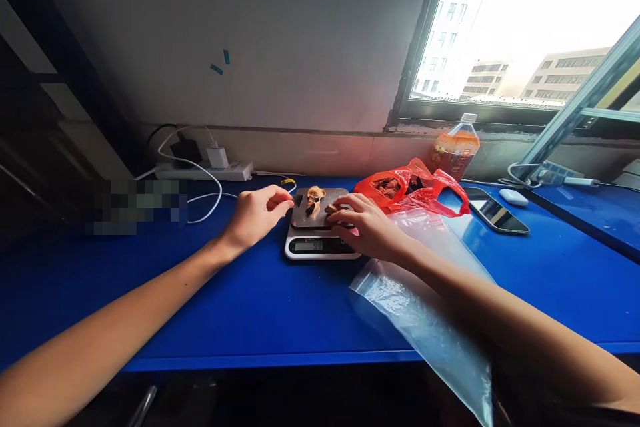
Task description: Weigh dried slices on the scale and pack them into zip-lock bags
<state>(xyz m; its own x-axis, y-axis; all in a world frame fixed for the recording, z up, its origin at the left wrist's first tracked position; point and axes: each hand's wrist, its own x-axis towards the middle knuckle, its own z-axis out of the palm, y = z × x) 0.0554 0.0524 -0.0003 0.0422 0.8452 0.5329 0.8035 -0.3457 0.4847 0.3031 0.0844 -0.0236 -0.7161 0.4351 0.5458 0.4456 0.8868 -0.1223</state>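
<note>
A small kitchen scale (322,247) with a metal plate and a lit display stands on the blue table. On its plate lies a crinkled, dried-looking tan piece (315,200) with dark patches. At the plate's left edge is my left hand (256,215), closed with thumb and forefinger pinched together. A small dark bit (297,201) shows by those fingertips; whether they grip it I cannot make out. My right hand (370,223) reaches over the plate's right side, fingers bent round a small tan piece (332,209), mostly hidden by the fingers.
Behind my right hand sits a red plastic bag (410,188) with dark reddish dried pieces inside. A clear zip bag (400,303) hangs over the front table edge under my right arm. A drink bottle (456,147), phone (495,210), white earbud case (513,197) and power strip (235,171) stand farther back.
</note>
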